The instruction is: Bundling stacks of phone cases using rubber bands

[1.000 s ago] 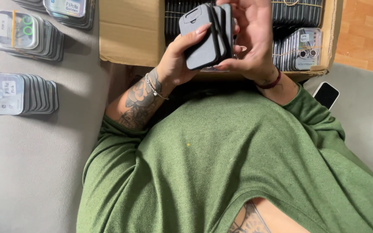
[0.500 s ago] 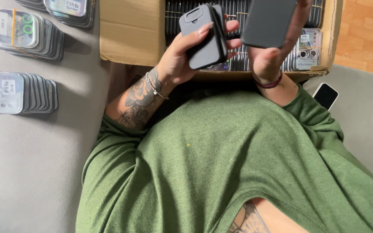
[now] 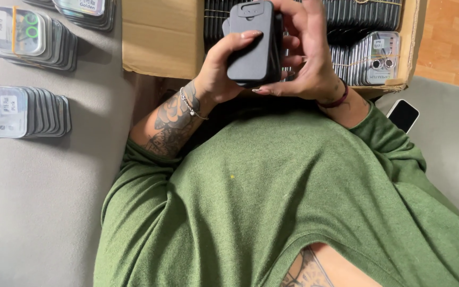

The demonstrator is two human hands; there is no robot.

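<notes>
From my feed both hands are up close together. Left hand [image 3: 224, 74] is curled, thumb pressed forward, tattooed forearm bare with a thin bracelet. Right hand [image 3: 306, 58] cups from the other side, fingers bent, dark band on the wrist.

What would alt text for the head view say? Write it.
Both hands, left hand and right hand, hold a small stack of dark phone cases over an open cardboard box of packaged cases. More bundled packs lie on the grey surface.
</notes>
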